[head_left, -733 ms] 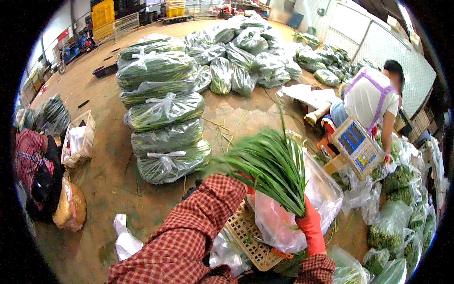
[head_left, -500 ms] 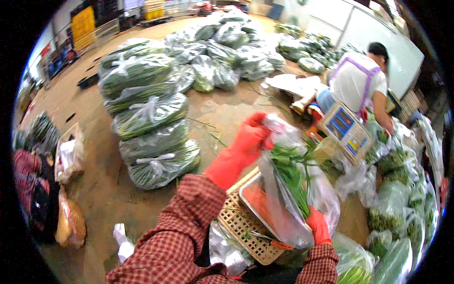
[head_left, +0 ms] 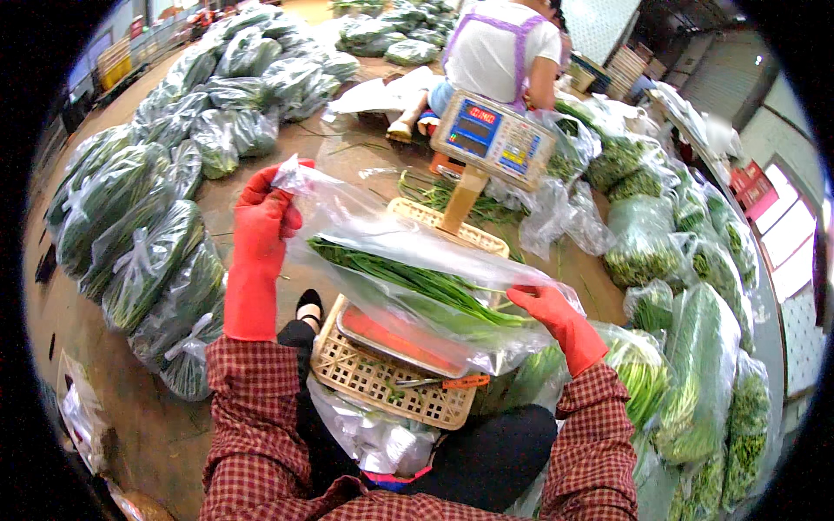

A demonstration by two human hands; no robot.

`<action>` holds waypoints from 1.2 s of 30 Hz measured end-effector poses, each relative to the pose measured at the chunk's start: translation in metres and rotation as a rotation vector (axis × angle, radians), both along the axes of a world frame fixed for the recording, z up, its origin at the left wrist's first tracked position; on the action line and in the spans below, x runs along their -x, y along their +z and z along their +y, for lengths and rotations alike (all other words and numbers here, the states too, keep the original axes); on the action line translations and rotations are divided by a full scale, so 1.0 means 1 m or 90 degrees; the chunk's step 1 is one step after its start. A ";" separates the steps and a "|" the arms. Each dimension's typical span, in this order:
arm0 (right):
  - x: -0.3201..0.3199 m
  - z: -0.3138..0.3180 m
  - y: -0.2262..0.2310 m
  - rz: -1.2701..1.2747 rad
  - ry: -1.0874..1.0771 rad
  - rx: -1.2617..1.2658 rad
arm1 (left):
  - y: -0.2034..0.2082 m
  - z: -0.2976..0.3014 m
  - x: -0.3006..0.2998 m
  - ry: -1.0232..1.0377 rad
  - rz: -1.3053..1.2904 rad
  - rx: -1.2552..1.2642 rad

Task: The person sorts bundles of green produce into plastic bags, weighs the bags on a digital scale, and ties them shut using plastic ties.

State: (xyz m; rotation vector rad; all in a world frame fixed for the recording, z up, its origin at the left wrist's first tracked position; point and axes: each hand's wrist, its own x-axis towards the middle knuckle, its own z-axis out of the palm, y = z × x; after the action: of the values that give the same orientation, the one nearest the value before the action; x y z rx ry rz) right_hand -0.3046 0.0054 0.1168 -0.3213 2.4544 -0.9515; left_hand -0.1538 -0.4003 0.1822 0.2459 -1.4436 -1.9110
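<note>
Both my hands wear red rubber gloves. My left hand (head_left: 263,239) is closed round the bunched end of a clear plastic bag (head_left: 365,213). The bag stretches sideways across my front, with long thin green stalks (head_left: 400,280) lying lengthwise inside it. At its other end my right hand (head_left: 556,323) pinches the bag, right beside the pale stalk ends; whether the fingers also grip stalks cannot be made out. Below the bag, a beige plastic basket (head_left: 334,360) carries a metal-rimmed tray with an orange-red surface (head_left: 408,334). An orange-handled knife (head_left: 465,381) lies on the basket.
A digital scale (head_left: 495,139) stands just beyond the bag. Filled bags of greens (head_left: 156,252) are piled at the left, more bags (head_left: 638,247) at the right. A person in a white shirt (head_left: 499,52) sits behind the scale. White plastic bags (head_left: 382,430) lie near my legs.
My view has turned to the right. The bag has gone from hanging steeply to stretched nearly level, with the greens lying along it. My right hand has come up and outward.
</note>
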 end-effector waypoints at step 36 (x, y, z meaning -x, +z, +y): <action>-0.130 0.385 -0.040 0.234 -0.771 -0.454 | -0.148 0.536 0.089 -0.641 -0.236 0.623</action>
State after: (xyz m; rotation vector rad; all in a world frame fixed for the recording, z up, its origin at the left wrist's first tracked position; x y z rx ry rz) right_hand -0.1744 0.3904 0.0764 1.4693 3.0431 -0.2805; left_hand -0.2432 0.1362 0.0342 -0.7567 -2.9225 -1.5480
